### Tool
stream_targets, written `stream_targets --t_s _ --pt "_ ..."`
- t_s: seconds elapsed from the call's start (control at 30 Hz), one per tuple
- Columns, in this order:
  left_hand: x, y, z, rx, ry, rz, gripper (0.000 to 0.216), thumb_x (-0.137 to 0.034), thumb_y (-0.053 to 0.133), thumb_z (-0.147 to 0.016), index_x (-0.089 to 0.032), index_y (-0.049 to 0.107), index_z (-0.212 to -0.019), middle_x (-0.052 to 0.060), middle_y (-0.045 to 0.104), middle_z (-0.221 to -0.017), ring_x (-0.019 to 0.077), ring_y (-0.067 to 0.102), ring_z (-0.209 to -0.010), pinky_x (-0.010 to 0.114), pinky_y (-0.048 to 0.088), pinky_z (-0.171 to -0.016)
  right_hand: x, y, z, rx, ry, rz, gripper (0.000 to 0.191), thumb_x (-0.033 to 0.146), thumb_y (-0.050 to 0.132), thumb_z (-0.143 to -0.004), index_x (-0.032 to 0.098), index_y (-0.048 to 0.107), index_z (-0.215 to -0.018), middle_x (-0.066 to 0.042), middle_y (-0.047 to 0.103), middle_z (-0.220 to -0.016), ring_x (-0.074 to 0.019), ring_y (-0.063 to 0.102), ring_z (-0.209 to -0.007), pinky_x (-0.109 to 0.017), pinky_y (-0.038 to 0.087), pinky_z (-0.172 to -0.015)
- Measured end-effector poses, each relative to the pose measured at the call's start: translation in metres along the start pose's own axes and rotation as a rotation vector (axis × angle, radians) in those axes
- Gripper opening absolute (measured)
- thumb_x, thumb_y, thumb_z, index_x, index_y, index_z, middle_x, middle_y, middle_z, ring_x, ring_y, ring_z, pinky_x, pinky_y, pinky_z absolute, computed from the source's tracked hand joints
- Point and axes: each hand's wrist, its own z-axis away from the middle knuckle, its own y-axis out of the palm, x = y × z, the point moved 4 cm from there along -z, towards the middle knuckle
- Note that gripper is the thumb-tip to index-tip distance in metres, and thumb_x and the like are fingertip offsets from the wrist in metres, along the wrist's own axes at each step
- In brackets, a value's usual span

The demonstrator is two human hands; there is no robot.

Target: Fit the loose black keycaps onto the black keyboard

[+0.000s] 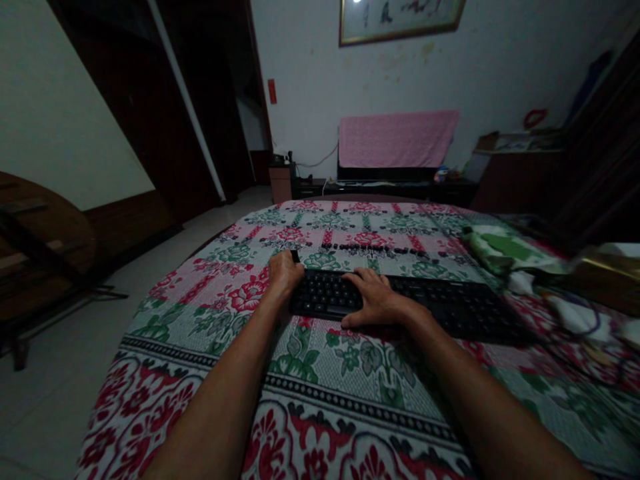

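Note:
A black keyboard (450, 307) lies lengthwise on the flowered tablecloth. My left hand (285, 273) is closed at its left end, and a small black object (295, 255) pokes out above the fingers; its kind I cannot make out. Across the keyboard's left half lies my right hand (374, 299), thumb at the near edge and fingers over the far edge, gripping it. Just behind the keyboard runs a row of small black pieces (380, 250) that look like loose keycaps.
The flowered tablecloth (250, 293) covers a rounded table. To the right are a green and white packet (505, 247), a gold-coloured box (610, 273) and crumpled white items (580, 317) with cables. A folded round tabletop (45, 247) leans at left. A pink cloth (397, 140) hangs over a screen at the back.

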Motion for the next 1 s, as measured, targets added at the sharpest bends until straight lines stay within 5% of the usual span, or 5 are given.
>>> stream_targets --t_s 0.4,1.0 --pt "-0.009 0.002 0.008 -0.028 0.093 -0.039 0.026 -0.024 0.051 -0.077 -0.017 0.063 -0.099 0.013 0.068 -0.096 0.0254 0.062 -0.097 0.03 0.046 -0.082 -0.003 0.003 -0.001 -0.007 -0.01 -0.012 0.107 0.072 0.068 -0.046 0.025 0.035 -0.136 -0.015 0.029 -0.141 -0.0378 0.022 -0.131 -0.056 0.017 -0.105" --pt "0.013 0.006 -0.012 0.035 -0.111 0.198 0.024 -0.028 0.059 -0.066 -0.017 0.068 -0.085 0.007 0.071 -0.087 0.0201 0.065 -0.083 0.023 0.046 -0.066 -0.002 0.002 0.0 -0.029 -0.019 -0.001 0.103 0.07 0.068 -0.047 0.027 0.037 -0.135 -0.014 0.031 -0.139 -0.0367 0.024 -0.13 -0.055 0.018 -0.105"
